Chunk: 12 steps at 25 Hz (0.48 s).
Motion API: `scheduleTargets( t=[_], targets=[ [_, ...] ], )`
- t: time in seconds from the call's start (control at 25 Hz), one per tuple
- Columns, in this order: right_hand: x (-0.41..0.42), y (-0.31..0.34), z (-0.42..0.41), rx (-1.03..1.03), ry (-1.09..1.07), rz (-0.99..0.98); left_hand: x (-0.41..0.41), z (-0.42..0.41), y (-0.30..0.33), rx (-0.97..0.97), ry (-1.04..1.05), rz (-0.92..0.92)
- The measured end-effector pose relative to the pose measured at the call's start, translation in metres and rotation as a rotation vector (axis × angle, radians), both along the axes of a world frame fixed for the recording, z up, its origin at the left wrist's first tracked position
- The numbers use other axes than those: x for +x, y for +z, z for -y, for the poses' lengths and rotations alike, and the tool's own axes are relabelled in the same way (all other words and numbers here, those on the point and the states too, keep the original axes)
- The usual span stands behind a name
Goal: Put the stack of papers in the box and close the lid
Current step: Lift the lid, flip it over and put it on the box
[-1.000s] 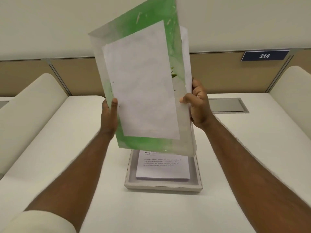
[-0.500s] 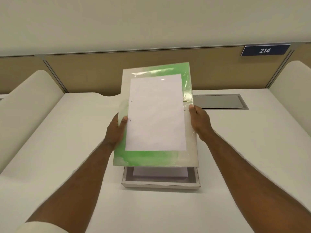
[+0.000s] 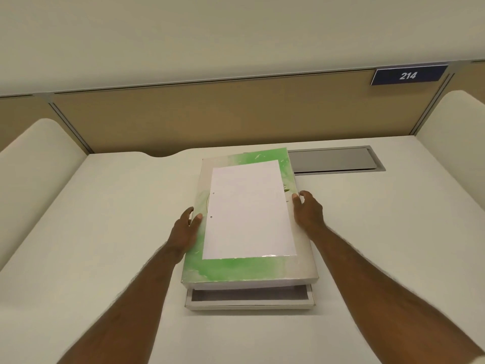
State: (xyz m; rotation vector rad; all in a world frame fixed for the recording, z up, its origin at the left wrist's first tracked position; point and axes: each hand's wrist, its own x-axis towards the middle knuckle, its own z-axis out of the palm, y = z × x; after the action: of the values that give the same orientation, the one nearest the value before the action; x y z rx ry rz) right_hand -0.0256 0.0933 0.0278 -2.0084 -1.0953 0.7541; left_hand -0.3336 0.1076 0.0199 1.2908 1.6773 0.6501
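Note:
The green and grey lid (image 3: 236,269), with a white sheet fixed on its top, lies almost flat over the grey box (image 3: 249,302). Only the box's near rim and a strip of its inside show below the lid's front edge. The stack of papers is hidden under the lid. My left hand (image 3: 186,229) grips the lid's left edge, thumb on top. My right hand (image 3: 307,210) holds the right edge, fingers curled around its side. The lid's near edge sits slightly above the box rim.
The box stands on a white desk (image 3: 105,232) with raised white side panels left and right. A grey cable hatch (image 3: 336,158) lies just behind the lid's far right corner. A tan partition with a blue "214" sign (image 3: 408,74) closes off the back.
The lid was upright in front of my face, then tilted down. It now lies nearly level over the box and covers the papers. Both hands came down with it.

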Motion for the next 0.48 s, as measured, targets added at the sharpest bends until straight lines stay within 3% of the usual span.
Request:
scheduleTargets(
  t=[0.32,0.48],
  targets=[
    [0.004,-0.025,0.003,-0.091,0.031,0.024,-0.002,0.005,-0.013,-0.077,0.031,0.109],
    [0.003,-0.031,0.014,-0.111,0.047,0.063,-0.001,0.018,-0.017,-0.040,0.016,0.073]
  ],
)
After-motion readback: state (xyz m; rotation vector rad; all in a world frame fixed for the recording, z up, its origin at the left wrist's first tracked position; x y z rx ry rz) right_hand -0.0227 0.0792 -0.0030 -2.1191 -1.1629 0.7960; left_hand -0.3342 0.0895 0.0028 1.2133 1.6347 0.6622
